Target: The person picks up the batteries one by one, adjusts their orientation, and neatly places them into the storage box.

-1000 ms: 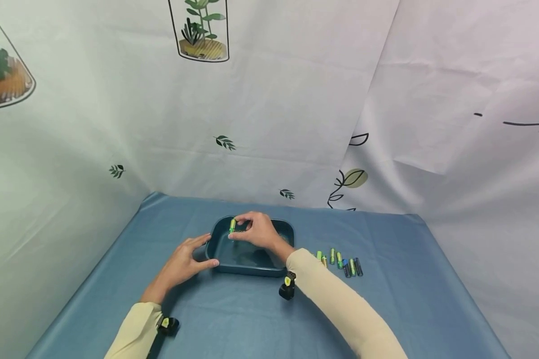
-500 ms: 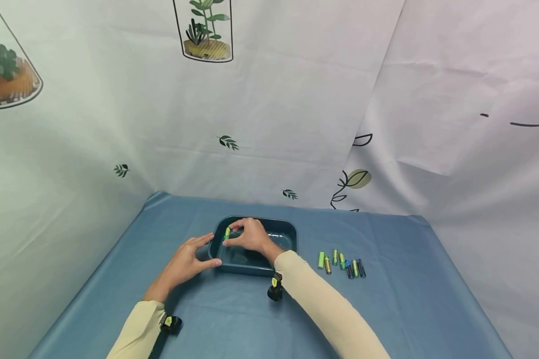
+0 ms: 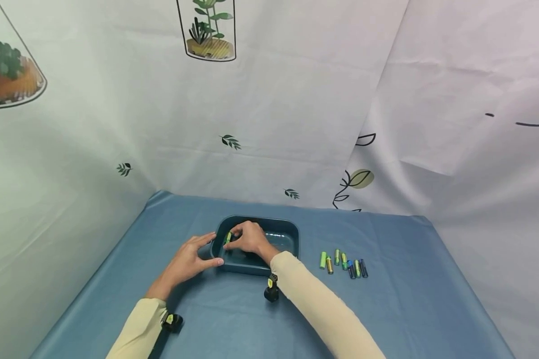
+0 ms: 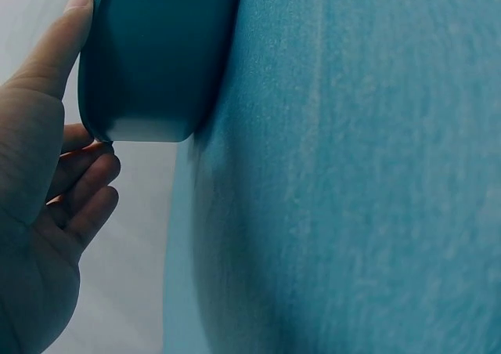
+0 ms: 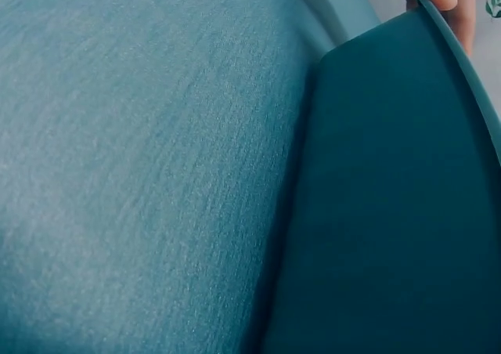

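A dark teal rectangular baking dish (image 3: 251, 269) stands on the blue cloth. My left hand (image 3: 187, 260) holds it at the left end, thumb at the near corner of the rim and fingers reaching the far side. In the left wrist view, that hand's (image 4: 47, 150) thumb lies along the dish wall (image 4: 156, 64). Inside the dish's left part, my right hand (image 3: 250, 238) pinches a green-and-yellow battery (image 3: 228, 238) between thumb and fingers, tilted upright. Only the dish's outer wall (image 5: 391, 189) and the left thumb show in the right wrist view; the right hand is hidden there.
Several loose batteries lie on the cloth right of the dish: a bright green one (image 3: 323, 260), a gold-toned one (image 3: 330, 265), green-yellow ones and dark ones such as this one (image 3: 363, 268). White printed fabric (image 3: 269, 124) hangs behind and at both sides.
My right hand has moved slightly left and down into the dish with the battery, uncovering the batteries at the right. The left hand keeps its place on the dish.
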